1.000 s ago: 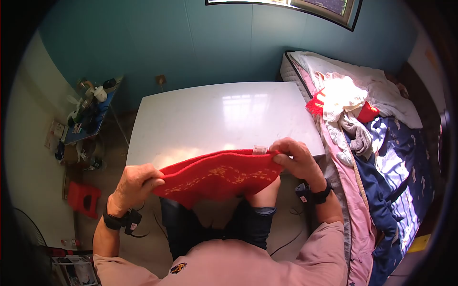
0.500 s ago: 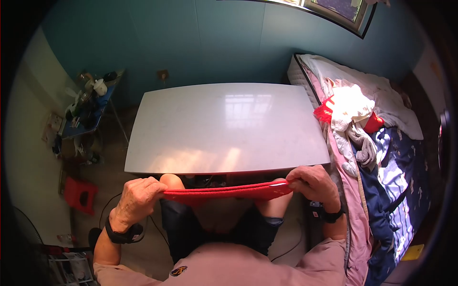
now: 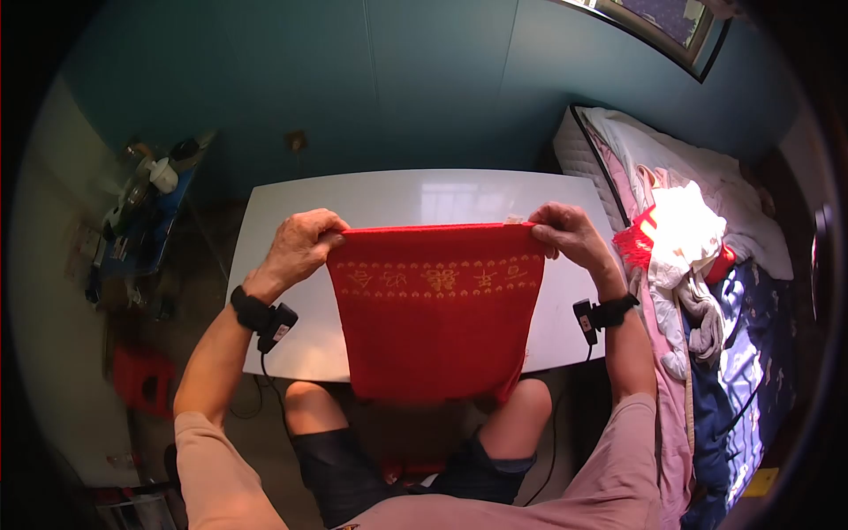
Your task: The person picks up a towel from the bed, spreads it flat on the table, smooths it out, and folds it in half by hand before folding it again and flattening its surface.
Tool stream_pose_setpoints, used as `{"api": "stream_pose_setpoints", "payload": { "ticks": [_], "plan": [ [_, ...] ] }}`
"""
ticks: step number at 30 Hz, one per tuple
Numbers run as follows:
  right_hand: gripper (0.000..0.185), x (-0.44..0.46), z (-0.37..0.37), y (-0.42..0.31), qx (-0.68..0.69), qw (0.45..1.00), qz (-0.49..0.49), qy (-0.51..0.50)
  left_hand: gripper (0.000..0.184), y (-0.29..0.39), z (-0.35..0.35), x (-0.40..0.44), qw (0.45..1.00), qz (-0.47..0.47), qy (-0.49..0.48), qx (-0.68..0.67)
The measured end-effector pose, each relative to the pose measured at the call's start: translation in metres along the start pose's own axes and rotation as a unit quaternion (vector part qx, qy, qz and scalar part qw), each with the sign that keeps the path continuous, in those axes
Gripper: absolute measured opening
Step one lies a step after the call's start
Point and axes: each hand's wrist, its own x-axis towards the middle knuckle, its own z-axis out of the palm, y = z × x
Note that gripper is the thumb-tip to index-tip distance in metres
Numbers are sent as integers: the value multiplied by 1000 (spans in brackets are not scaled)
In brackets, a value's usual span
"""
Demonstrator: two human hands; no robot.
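Observation:
A red towel (image 3: 433,331) with a band of yellow characters and small motifs hangs stretched between my two hands, over the near part of the white table (image 3: 291,212). At its upper left corner, my left hand (image 3: 305,246) pinches the edge between thumb and fingers. My right hand (image 3: 570,234) grips the upper right corner, where a small pale label shows beside the fingers. The towel's lower end hangs past the table's front edge, just above and between my knees. Black straps with small boxes are on both wrists.
To the right stands a bed (image 3: 579,159) with a heap of white clothes (image 3: 689,230) and dark blue bedding (image 3: 751,344). At the left are a small blue table (image 3: 146,247) with a white pot (image 3: 163,175) and a red stool (image 3: 144,380). Cables hang from the wrist boxes.
Both hands have moved up and forward, over the table. The red towel, seen nearly edge-on before, now hangs spread with its yellow pattern showing.

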Motion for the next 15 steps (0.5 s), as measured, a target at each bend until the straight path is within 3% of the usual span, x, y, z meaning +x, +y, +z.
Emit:
{"api": "stream_pose_setpoints", "payload": {
  "ticks": [8,9,11,15],
  "plan": [
    [15,117,7,156,-43,985,154,69,15,-129,127,90,989,-143,-17,17],
    [14,122,12,164,-49,983,161,79,15,-134,134,91,989,-147,-23,16],
    [15,130,15,174,-60,977,186,88,15,-142,146,91,987,-146,60,25],
    [19,127,19,166,-81,969,198,120,16,-147,148,92,986,-153,66,14]
  ]
}}
